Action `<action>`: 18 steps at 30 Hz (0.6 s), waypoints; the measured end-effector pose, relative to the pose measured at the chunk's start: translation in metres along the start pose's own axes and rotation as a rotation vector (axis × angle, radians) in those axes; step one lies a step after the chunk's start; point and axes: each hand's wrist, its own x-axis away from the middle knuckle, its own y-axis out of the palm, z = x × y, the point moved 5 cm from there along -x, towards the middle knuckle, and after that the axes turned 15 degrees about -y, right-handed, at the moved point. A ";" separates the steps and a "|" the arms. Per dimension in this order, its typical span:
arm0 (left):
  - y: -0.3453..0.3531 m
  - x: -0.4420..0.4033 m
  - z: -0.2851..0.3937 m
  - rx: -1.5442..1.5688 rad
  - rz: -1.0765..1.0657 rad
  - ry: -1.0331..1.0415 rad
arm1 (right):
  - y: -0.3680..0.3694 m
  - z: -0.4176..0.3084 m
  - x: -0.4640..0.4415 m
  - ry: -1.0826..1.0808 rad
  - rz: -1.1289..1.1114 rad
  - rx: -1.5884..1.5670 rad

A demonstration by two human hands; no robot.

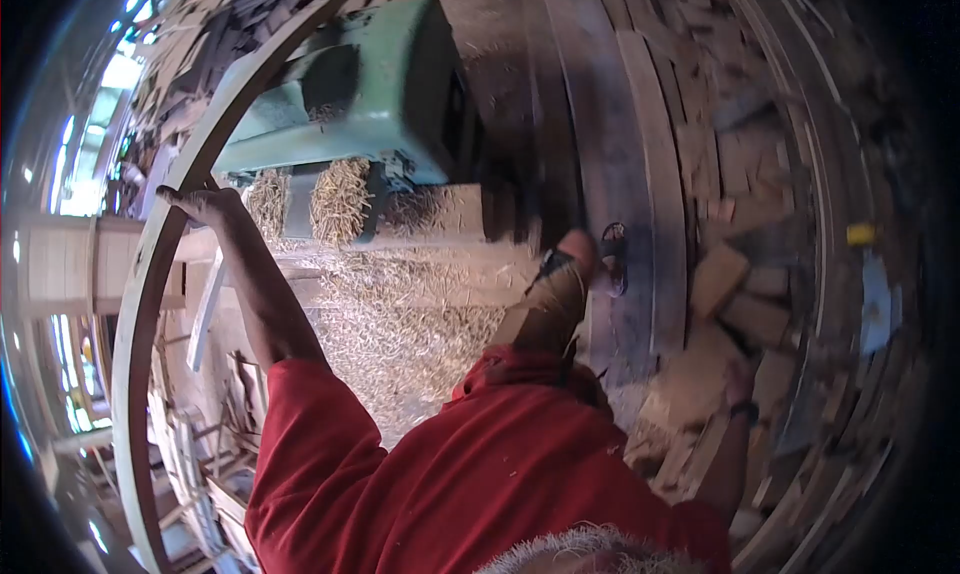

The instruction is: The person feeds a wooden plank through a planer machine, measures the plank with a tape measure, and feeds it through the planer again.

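A long wooden board point(150, 264), bent-looking in the wide view, runs from the top centre down the left side. My left hand point(205, 204) grips its edge, with the fingers at the board and the forearm reaching up from a red sleeve. On the right, my right hand point(740, 382) hangs beside my body over wood pieces, a dark band at its wrist. It is small and blurred, so its fingers cannot be made out. Beyond the board stands a green machine point(370, 84) with wood shavings point(340, 202) heaped at its lower edge.
Shavings cover the floor point(400, 334) in front of my body. Long planks point(650, 164) lie on the right, near my feet, and piles of offcuts point(720, 274) spread beyond them. More wooden slats point(190, 464) stand at the lower left.
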 end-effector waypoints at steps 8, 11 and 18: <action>-0.022 -0.041 -0.024 -0.021 0.405 -0.019 | -0.024 -0.201 -0.183 -0.351 0.083 -0.206; -0.025 -0.055 -0.026 -0.144 0.441 -0.010 | -0.066 -0.349 -0.334 -0.567 -0.028 0.005; -0.062 -0.095 -0.030 -0.311 0.568 0.082 | -0.100 -0.640 -0.617 -0.865 -0.054 0.067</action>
